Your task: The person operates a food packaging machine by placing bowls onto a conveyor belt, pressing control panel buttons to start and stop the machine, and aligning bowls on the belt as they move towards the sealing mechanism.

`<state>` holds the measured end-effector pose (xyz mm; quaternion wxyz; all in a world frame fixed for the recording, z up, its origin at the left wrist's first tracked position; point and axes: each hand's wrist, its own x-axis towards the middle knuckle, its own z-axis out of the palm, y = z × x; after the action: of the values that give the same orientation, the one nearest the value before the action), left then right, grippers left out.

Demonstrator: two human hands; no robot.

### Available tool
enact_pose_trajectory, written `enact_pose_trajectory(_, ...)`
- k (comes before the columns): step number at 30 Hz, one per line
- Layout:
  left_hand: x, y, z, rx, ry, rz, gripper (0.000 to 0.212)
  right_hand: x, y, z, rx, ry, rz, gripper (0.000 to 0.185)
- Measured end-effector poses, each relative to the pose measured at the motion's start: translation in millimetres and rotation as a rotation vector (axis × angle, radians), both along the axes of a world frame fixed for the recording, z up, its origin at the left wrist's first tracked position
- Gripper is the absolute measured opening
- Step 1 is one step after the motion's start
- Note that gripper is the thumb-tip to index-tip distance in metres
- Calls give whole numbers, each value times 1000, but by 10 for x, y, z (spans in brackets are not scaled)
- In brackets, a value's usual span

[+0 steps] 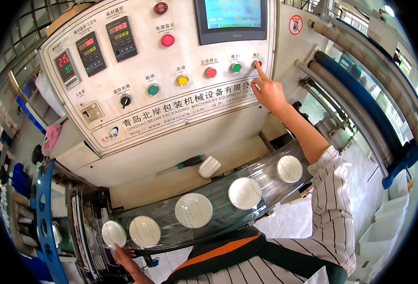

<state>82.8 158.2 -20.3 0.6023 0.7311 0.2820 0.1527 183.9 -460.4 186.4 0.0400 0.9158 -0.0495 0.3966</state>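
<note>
With its index finger stretched out, my right hand (271, 93) touches a red push button (257, 64) at the right end of the machine's control panel (173, 131); the other fingers are curled and hold nothing. My left hand (124, 256) is low on the left, a fingertip at the lower edge of the leftmost round white printed piece (113, 234). Several such discs lie in a row under clear plastic film (223, 209) on a dark green conveyor belt (166, 200). Beside the left hand, the row meets a mechanism of metal bars (84, 230).
A screwdriver (190, 162) and a small white object (209, 167) lie on the ledge behind the belt. Film rollers (354, 106) stand at the right. A blue perforated bar (43, 213) rises at the left. Above are a touchscreen (233, 16) and temperature controllers (121, 39).
</note>
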Motion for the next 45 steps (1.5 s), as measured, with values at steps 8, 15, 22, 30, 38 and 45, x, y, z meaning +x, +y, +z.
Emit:
enact_pose_trajectory(8,-14,127,-79,-173,-58,5,37,149,534,-106,-83,-88,233,28)
enact_pose_trajectory(15,-7,145,-24,-145,4,-74,42,242,72,-210,-14,60,23,13)
enact_pose_trajectory(22,-60,224,-31,-301,-52,-77,38,312,351,-204,-83,-31,109,18)
enact_pose_trajectory(30,-17,185,-3,-283,-24,-84,40,311,352,-181,-92,33,-8,18)
enact_pose_trajectory(38,77,350,-6,-120,82,-21,32,288,350,-146,-62,78,-26,19)
enact_pose_trajectory(45,103,305,-84,-380,-65,116,19,296,371,-143,-60,74,-38,19)
